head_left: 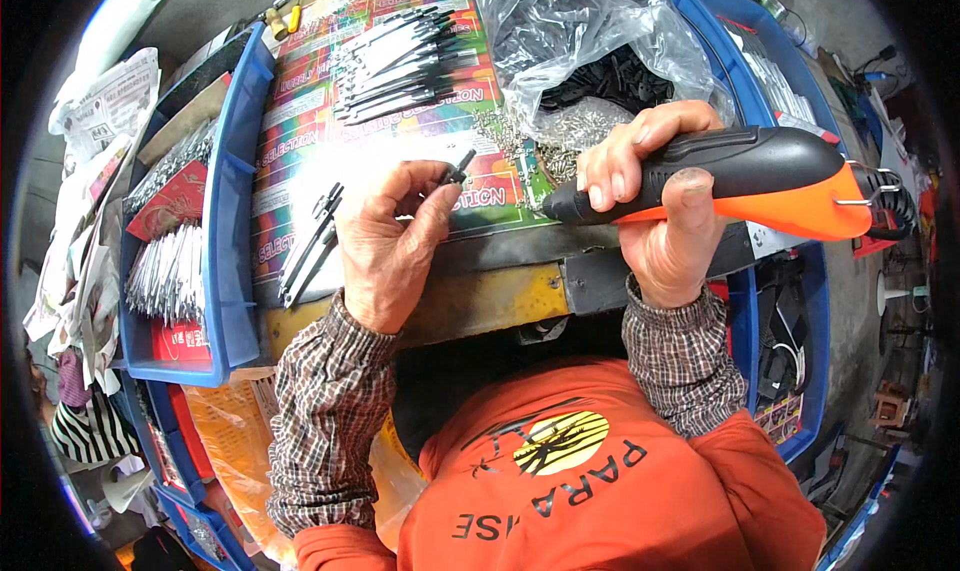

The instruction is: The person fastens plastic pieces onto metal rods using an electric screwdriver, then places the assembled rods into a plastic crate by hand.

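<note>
My left hand (385, 233) pinches a small black plastic piece (458, 167) between thumb and forefinger, above the colourful printed sheet (300, 106) on the bench. Wrapped in my right hand (665, 196) is an orange and black electric screwdriver (765, 161). Its dark nose points left, close to the loose small screws (562, 161), and its tip is apart from the black piece. Beside my left wrist lie several slim black-and-silver parts (313, 241). A larger row of similar parts (395, 66) is laid out farther back.
A clear plastic bag (570, 21) holds many black pieces (610, 79) behind the screws. At the left, a blue bin (230, 211) contains thin metal strips (168, 279). Another blue bin (715, 31) stands at the back right. The bench's worn front edge (500, 299) runs below my hands.
</note>
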Available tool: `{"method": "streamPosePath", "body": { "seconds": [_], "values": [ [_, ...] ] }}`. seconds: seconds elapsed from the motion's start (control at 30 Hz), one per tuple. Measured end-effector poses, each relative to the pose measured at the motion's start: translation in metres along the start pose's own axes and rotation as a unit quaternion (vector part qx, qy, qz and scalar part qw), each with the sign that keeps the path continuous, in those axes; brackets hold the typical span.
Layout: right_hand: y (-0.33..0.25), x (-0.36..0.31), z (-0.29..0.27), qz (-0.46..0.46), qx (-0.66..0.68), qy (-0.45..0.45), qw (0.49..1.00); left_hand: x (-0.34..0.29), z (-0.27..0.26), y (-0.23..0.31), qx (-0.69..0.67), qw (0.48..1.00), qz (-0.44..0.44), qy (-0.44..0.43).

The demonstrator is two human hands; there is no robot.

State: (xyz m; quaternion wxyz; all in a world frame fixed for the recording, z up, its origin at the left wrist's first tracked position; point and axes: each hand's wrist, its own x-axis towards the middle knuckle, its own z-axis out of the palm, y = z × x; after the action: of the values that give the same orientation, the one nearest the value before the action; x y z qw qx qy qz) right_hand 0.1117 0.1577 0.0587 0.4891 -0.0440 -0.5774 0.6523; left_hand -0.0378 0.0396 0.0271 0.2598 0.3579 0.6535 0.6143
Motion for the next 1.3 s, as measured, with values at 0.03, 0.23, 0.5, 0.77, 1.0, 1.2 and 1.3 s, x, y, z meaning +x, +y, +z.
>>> {"method": "streamPosePath", "body": {
  "seconds": [0.03, 0.23, 0.5, 0.77, 1.0, 1.2, 1.3],
  "values": [
    [0.000, 0.000, 0.001, 0.004, 0.000, 0.000, 1.000, -0.002, 0.000, -0.003, 0.000, 1.000, 0.000, 0.001],
    [0.008, 0.002, -0.006, -0.030, 0.122, -0.022, 0.992, -0.008, 0.005, 0.001, 0.265, 0.946, 0.182, -0.026],
    [0.003, 0.008, -0.003, -0.038, 0.117, -0.012, 0.992, -0.013, 0.010, -0.004, 0.312, 0.909, 0.264, -0.085],
    [0.002, 0.012, -0.005, -0.039, 0.132, -0.028, 0.990, -0.009, 0.022, -0.002, 0.347, 0.885, 0.299, -0.079],
    [-0.001, 0.011, -0.002, -0.046, 0.147, -0.034, 0.988, -0.009, 0.026, -0.006, 0.341, 0.884, 0.315, -0.053],
    [-0.002, 0.009, -0.002, -0.048, 0.152, -0.042, 0.986, -0.011, 0.026, -0.007, 0.353, 0.875, 0.328, -0.042],
    [-0.003, 0.009, -0.001, -0.052, 0.142, -0.033, 0.988, -0.010, 0.026, -0.009, 0.356, 0.872, 0.334, -0.041]
  ]
}}
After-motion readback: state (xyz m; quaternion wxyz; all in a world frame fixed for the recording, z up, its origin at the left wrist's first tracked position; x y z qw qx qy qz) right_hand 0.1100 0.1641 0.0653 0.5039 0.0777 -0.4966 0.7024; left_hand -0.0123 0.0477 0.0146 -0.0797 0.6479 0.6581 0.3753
